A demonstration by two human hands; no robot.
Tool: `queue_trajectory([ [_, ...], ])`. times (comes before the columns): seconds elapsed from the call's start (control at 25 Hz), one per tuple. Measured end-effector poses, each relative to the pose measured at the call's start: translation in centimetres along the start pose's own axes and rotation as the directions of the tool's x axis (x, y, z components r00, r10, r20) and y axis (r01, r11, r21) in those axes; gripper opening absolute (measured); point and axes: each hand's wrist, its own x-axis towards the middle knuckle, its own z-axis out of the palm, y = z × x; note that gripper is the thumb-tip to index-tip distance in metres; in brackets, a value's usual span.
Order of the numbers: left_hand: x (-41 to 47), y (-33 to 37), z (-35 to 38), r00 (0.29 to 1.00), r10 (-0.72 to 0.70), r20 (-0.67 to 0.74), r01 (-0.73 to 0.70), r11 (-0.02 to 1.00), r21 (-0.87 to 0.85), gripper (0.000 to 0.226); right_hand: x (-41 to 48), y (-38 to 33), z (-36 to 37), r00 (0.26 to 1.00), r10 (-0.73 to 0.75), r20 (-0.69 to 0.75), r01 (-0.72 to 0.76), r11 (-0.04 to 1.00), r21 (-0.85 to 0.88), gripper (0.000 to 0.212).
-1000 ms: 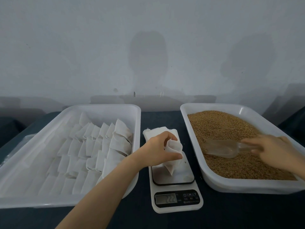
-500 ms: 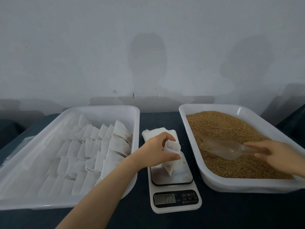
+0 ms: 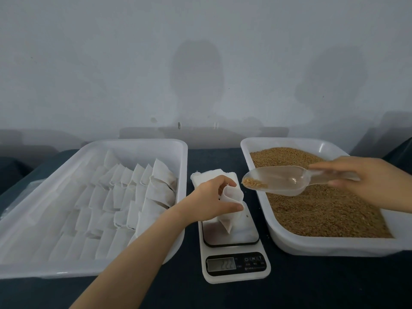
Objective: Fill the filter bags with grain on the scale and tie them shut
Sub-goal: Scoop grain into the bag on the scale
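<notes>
Filter bag [image 3: 231,195] pinched by left hand [image 3: 213,198] over scale [image 3: 236,265], right hand [image 3: 374,181] grips scoop [image 3: 278,179] above grain tray [image 3: 334,248].

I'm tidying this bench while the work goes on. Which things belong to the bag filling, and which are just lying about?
In use: left hand holding the filter bag over the scale; right hand holding the scoop; grain tray; spare bag stack; tray of white bags.

Lying about: clear plastic sheet left of that tray.

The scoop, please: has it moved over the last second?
Yes. The scoop has risen from the grain and swung left, its tip now overhanging the left rim of the grain tray.
</notes>
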Motion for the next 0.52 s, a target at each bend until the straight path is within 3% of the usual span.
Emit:
queue_trajectory([
  [0.24,0.0,0.2,-0.1,1.000,-0.001,0.007,0.001,1.000,-0.011,0.053,1.6,-3.2,-0.3,0.985,-0.174,0.010,0.173,0.969,-0.176,0.049],
  [0.52,-0.2,0.2,-0.2,1.000,0.002,-0.001,-0.002,1.000,-0.006,0.051,2.4,-5.0,-0.5,0.965,-0.261,-0.032,0.229,0.892,-0.389,0.044],
])
